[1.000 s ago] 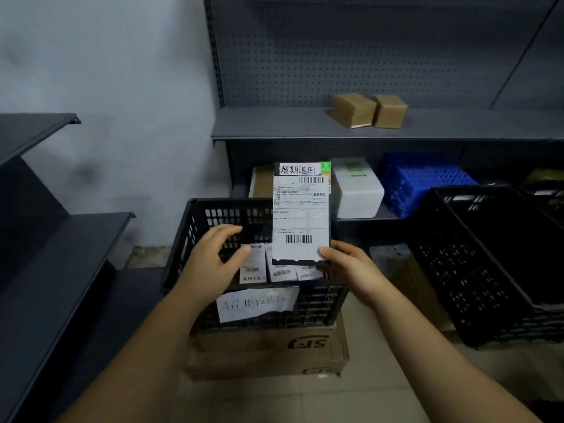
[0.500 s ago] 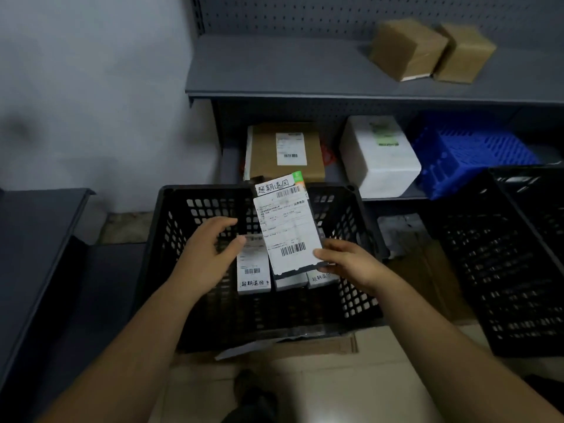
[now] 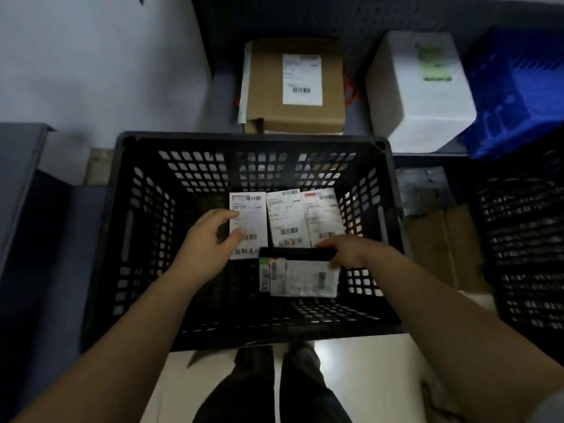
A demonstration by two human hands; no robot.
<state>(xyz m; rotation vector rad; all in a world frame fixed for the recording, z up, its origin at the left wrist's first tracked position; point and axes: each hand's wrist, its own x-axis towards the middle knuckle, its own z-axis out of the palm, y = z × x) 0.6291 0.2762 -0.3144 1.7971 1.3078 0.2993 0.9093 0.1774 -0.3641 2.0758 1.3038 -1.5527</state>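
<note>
Head view: your right hand point(image 3: 348, 250) pinches the labelled parcel point(image 3: 300, 277) low in the black crate point(image 3: 253, 138), long axis crosswise, just before the standing row point(image 3: 287, 218) whose leftmost parcel point(image 3: 253, 215) your left hand point(image 3: 207, 242) grips.

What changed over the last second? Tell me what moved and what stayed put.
The right hand has lowered its labelled parcel from upright above the black crate down into it, turned sideways, on the near side of the row of three parcels. It still grips it; nothing was let go. The left hand still holds the leftmost parcel, and the three remain side by side. The view tilted down.
</note>
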